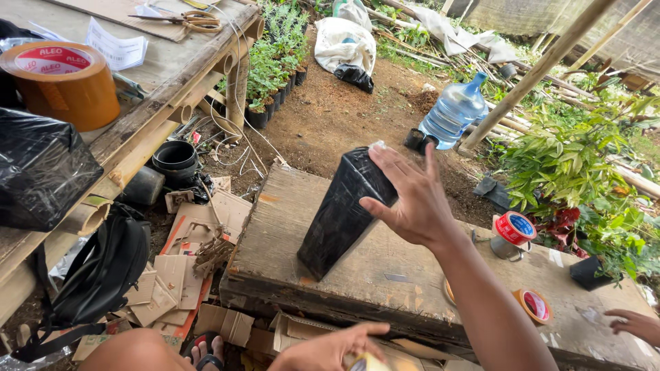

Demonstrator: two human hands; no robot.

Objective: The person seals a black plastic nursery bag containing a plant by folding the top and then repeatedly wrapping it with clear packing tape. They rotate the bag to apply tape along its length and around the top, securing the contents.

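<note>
A tall, four-sided package (342,213) wrapped in glossy, crinkled black plastic stands tilted on the rough, weathered wooden table (289,233), near the table's middle. The right hand (407,199), fingers spread open, presses flat against the package's upper side at its 3 o'clock. The left hand (330,349), at 6 o'clock of the package, curls around a small yellowish thing, partly out of view. At 3 o'clock, tape rolls (533,304) lie on the table. A translucent blue water jug (454,110) stands on bare soil at 1 o'clock.
</note>
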